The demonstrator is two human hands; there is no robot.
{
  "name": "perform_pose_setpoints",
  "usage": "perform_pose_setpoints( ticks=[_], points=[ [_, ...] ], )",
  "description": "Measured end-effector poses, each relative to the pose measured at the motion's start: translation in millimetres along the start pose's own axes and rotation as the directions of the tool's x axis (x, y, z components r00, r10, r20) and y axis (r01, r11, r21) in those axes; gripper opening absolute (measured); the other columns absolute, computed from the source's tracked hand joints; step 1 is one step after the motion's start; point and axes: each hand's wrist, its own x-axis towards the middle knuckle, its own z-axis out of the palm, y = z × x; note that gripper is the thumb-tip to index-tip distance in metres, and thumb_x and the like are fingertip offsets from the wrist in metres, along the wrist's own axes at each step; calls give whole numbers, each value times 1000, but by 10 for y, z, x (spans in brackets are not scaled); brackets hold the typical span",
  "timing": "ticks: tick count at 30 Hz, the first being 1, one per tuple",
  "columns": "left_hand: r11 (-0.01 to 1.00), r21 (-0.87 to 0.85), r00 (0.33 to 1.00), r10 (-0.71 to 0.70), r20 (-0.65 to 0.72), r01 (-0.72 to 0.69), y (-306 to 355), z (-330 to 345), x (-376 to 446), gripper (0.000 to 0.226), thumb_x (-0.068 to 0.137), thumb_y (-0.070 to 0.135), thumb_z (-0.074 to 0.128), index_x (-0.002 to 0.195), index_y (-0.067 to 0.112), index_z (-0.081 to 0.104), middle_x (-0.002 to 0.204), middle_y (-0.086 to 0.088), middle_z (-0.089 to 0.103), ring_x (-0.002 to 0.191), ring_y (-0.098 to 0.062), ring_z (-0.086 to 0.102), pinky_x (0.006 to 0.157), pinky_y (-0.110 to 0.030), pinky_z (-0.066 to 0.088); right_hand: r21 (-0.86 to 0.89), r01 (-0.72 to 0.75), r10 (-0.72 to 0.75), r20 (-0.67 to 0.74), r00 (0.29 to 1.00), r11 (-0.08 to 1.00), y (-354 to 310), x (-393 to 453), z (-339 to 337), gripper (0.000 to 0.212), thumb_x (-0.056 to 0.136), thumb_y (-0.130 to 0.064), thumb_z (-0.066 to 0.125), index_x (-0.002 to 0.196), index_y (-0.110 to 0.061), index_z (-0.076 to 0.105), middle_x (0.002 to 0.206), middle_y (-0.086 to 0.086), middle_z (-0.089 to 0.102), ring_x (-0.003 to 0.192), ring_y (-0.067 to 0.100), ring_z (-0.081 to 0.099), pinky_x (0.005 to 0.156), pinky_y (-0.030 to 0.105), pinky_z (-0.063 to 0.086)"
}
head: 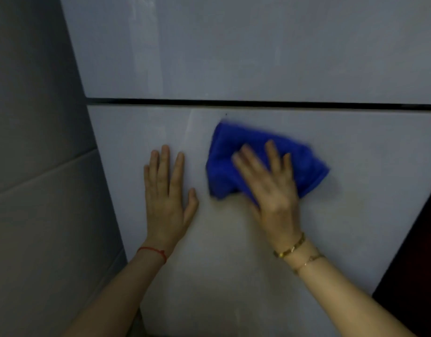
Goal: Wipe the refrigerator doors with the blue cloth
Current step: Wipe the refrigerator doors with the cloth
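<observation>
A crumpled blue cloth (233,154) lies flat against the lower refrigerator door (355,178), just under the dark gap (258,103) that splits it from the upper door (233,45). My right hand (270,183) presses on the cloth with its fingers spread, blurred by motion. To its left, my left hand (165,198) rests flat on the same door with open fingers, holding nothing and not touching the cloth.
A grey tiled wall (39,166) runs along the refrigerator's left edge. A dark area (418,251) borders the lower door on the right. Faint streaks (188,125) show on the glossy door left of the cloth.
</observation>
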Motion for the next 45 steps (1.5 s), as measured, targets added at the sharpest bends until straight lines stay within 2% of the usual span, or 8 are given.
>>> perform_pose_setpoints(
  ticks=[5,12,21,25,29,36,41,45],
  points=[
    [1000,12,1000,22,11,-22,-21,-29,-11,75,95,26,49,157,22,7,164,-8,5,155,-21,-5,128,-39,0,-55,199,-175,289,941,979,130,-740,-64,46,104,-18,21,149,-24,26,152,-8,33,150,14,2,124,32,2],
    [1000,28,1000,5,29,-6,2,-49,-4,74,95,26,49,156,19,9,163,-13,8,154,-21,-6,127,-37,-2,16,-154,155,-157,975,988,29,371,-89,49,94,-11,57,141,-16,43,149,0,36,146,30,20,124,39,2],
    [998,57,999,1,45,-4,13,-96,-236,74,94,23,56,154,9,16,163,-19,12,153,-34,6,127,-46,3,-159,-1,40,245,969,987,-37,-1815,191,78,83,-18,42,152,-29,6,161,-14,-3,151,17,-3,124,35,-3],
    [997,81,997,5,74,-11,-46,-95,-392,72,95,26,52,155,12,15,164,-15,10,154,-31,4,127,-44,2,-155,-308,322,73,944,939,244,-1853,7,73,86,-18,42,152,-26,14,161,-13,-1,151,18,-4,124,36,-2],
    [995,103,998,3,69,-10,-50,-86,-383,67,97,28,47,154,9,19,162,-20,14,154,-29,3,127,-44,2,44,-657,651,-201,732,753,706,-1168,-257,49,102,-28,29,148,-11,28,157,11,21,149,25,1,124,36,-5],
    [994,107,998,-16,57,9,-16,-53,-392,66,96,27,46,154,7,20,162,-22,13,154,-29,1,127,-46,2,-220,-325,370,210,905,920,397,-2424,-70,113,66,1,76,152,-26,8,162,-10,-5,150,24,-8,124,38,-5],
    [994,111,998,5,63,-12,-32,-93,-376,66,97,30,45,154,9,19,162,-21,14,153,-29,2,127,-43,1,-111,-342,354,114,928,933,634,-1693,-309,55,101,-36,31,152,-32,10,162,-12,2,151,21,-5,124,38,-1],
    [993,118,999,8,39,-12,-15,-99,-300,64,97,28,46,152,4,23,161,-24,15,152,-38,8,127,-44,-1,29,-374,375,-108,921,927,639,-537,-362,48,101,-30,42,146,-17,35,156,0,26,148,24,4,124,39,-2]
  ],
)
